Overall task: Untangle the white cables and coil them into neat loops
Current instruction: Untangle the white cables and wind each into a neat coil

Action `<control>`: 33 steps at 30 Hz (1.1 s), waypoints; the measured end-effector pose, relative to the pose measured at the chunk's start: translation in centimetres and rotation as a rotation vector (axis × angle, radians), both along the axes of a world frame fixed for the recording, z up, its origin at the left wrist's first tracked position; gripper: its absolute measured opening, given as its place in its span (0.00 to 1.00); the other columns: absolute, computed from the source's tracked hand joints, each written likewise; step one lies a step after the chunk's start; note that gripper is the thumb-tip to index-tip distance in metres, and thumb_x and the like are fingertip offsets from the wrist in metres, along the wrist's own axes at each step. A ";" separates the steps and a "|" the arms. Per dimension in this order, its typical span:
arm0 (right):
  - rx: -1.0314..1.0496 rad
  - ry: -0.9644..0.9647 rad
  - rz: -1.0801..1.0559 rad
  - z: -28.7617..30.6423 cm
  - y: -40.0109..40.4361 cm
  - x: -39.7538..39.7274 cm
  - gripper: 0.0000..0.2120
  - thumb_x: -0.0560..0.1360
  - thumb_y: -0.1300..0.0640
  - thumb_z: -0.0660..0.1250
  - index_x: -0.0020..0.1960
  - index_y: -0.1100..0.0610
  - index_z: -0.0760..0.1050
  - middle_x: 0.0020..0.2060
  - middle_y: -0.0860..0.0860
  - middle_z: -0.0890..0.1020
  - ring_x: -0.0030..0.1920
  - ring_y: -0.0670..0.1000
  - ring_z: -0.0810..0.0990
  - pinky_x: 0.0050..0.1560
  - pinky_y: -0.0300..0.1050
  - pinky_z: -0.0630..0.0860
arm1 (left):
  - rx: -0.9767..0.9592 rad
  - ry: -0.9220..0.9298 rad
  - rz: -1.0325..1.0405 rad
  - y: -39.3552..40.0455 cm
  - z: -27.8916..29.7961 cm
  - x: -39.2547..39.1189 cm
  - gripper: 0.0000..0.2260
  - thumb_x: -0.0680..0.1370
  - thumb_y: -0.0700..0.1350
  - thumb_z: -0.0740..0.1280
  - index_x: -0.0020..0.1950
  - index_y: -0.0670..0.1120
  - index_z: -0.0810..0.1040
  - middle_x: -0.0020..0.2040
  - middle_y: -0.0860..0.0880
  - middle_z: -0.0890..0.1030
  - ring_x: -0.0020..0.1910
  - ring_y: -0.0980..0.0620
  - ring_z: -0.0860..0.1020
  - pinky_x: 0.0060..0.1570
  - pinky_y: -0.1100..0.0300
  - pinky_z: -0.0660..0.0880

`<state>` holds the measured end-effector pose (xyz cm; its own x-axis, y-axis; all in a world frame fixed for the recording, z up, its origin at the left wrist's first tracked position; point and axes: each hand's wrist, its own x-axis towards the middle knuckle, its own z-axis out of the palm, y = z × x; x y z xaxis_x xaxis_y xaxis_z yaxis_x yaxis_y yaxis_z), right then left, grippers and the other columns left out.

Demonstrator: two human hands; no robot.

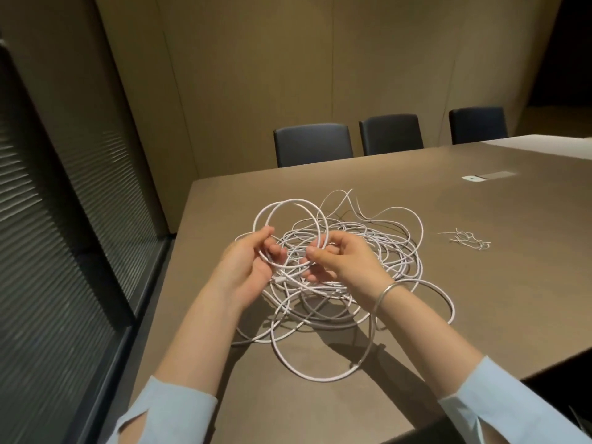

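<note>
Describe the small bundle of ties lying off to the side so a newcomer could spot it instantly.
Start at the brown table and find the big white cable tangle under the hands. Look to its right, where the ties lie apart on bare tabletop. They are thin, short, kinked strands, far finer than the looping cables.

Brown table (448, 283), three dark chairs (313, 144), tan walls (256, 75)

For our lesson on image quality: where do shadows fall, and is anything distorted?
Head view: light from above right throws dark arm shadows onto the table beneath the white cables; the wide-angle lens bends the wall panels and window frame; the far chairs look soft.
</note>
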<state>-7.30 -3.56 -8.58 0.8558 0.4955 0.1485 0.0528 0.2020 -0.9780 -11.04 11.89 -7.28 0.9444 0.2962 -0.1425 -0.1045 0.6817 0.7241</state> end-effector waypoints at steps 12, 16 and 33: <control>0.057 0.095 0.109 -0.2 1.5 1.0 0.11 0.74 0.75 0.65 0.44 0.61 0.67 0.29 0.60 0.79 0.29 0.56 0.83 0.34 0.46 0.82 | 0.195 0.082 0.221 -0.8 0.9 0.5 0.03 0.78 0.38 0.65 0.46 0.39 0.75 0.38 0.43 0.76 0.38 0.48 0.79 0.51 0.53 0.76; 0.172 0.142 0.056 0.6 1.8 1.9 0.10 0.75 0.75 0.64 0.46 0.63 0.68 0.32 0.63 0.79 0.29 0.55 0.83 0.34 0.44 0.83 | 0.508 0.301 0.363 -1.9 -0.1 -0.6 0.19 0.72 0.56 0.72 0.55 0.46 0.76 0.51 0.46 0.77 0.51 0.48 0.77 0.60 0.48 0.74; 0.149 0.165 0.167 -0.3 1.2 4.5 0.07 0.75 0.72 0.66 0.53 0.68 0.71 0.42 0.62 0.83 0.27 0.52 0.81 0.31 0.41 0.81 | 0.209 0.010 0.398 -6.3 -2.3 3.2 0.15 0.84 0.47 0.58 0.47 0.37 0.75 0.38 0.40 0.79 0.25 0.54 0.72 0.22 0.66 0.68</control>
<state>-2.78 -2.41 -8.87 0.7830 0.6147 0.0954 -0.1511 0.3367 -0.9294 -7.81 5.59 -9.55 0.7502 0.6594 -0.0492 -0.3213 0.4284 0.8445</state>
